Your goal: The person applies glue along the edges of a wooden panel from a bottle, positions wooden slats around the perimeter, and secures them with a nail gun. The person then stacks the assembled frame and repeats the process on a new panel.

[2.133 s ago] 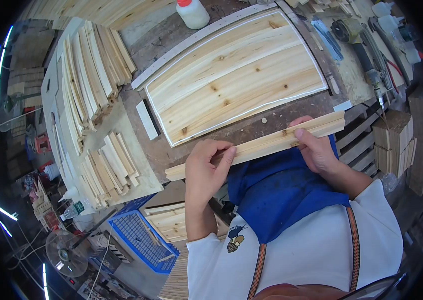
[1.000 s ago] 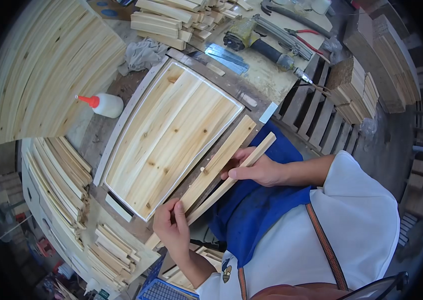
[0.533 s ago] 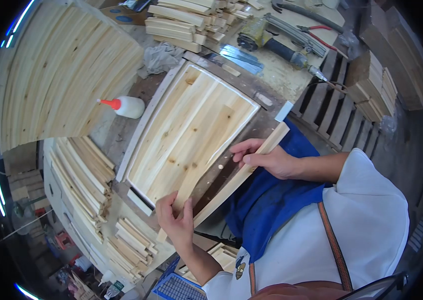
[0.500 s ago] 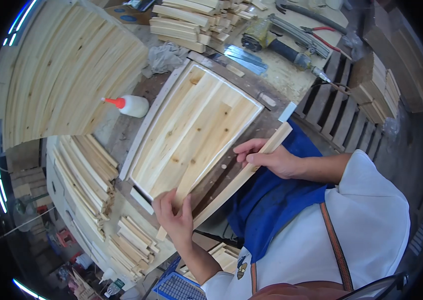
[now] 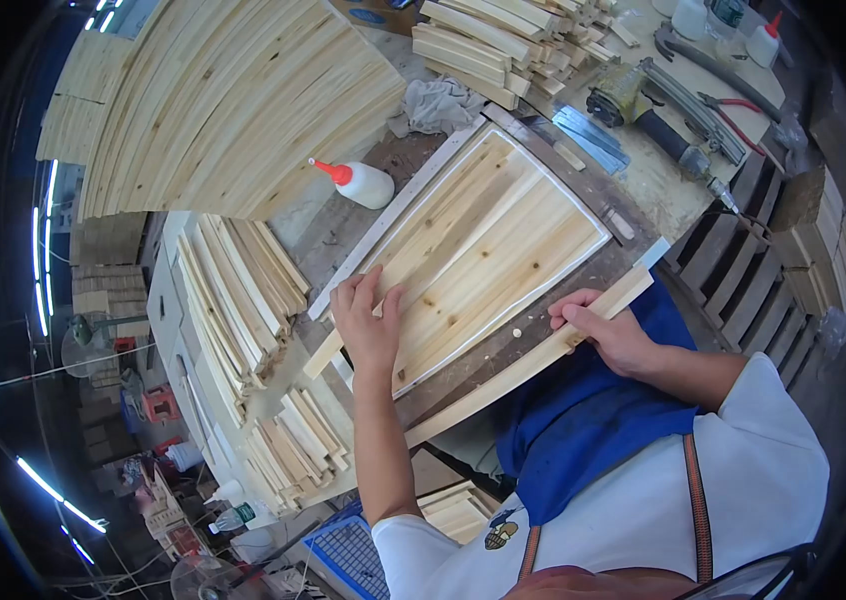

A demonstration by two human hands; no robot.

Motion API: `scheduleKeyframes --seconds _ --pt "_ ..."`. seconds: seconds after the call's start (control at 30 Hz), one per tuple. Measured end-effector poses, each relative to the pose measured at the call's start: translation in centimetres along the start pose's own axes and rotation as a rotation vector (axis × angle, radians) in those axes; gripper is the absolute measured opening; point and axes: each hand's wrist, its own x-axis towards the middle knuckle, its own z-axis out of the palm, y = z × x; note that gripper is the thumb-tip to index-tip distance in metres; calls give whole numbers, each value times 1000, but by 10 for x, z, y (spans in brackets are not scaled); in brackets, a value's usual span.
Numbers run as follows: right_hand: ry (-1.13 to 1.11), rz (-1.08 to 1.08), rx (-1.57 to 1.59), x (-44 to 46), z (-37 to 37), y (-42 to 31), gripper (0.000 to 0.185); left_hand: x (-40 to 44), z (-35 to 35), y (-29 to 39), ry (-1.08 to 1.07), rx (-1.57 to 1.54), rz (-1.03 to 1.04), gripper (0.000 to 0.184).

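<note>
The left hand [image 5: 365, 318] is resting over the curved-side end of a pale pine panel [image 5: 513, 255], its fingers bending down over a wooden strip [image 5: 324, 356]; the near end of this strip is projecting past the panel toward the bench edge, and the hand is covering part of it, so how firmly the fingers are closing cannot be told. The right hand [image 5: 608, 332] is grasping a second wooden strip [image 5: 533, 368] near its far end, the thumb pressing on top and the fingers curling about the far side. This second strip is slanting along the front of the bench, apart from the panel and in front of the blue apron [image 5: 593, 405]. The panel is lying flat on the dark work surface [image 5: 458, 382], a white line [image 5: 607, 236] running near its edges. A white bottle with a red nozzle [image 5: 365, 186] is standing beyond the panel, a grey rag [image 5: 440, 106] is lying near its far corner, and a pneumatic nailer [image 5: 663, 135] is resting to the right beside red-handled pliers [image 5: 738, 104]. Curved slats [image 5: 240, 300] are lying stacked to the left, with shorter pieces [image 5: 293, 447] sitting nearer the person.
</note>
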Motion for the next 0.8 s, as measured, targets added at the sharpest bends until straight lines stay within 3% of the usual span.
scheduleKeyframes --seconds 0.5,0.8 --pt "2 32 -88 -6 10 1 24 43 37 -25 -40 -120 -20 36" --pt "-36 47 -151 -3 31 23 23 28 35 -54 -86 -127 -58 37"
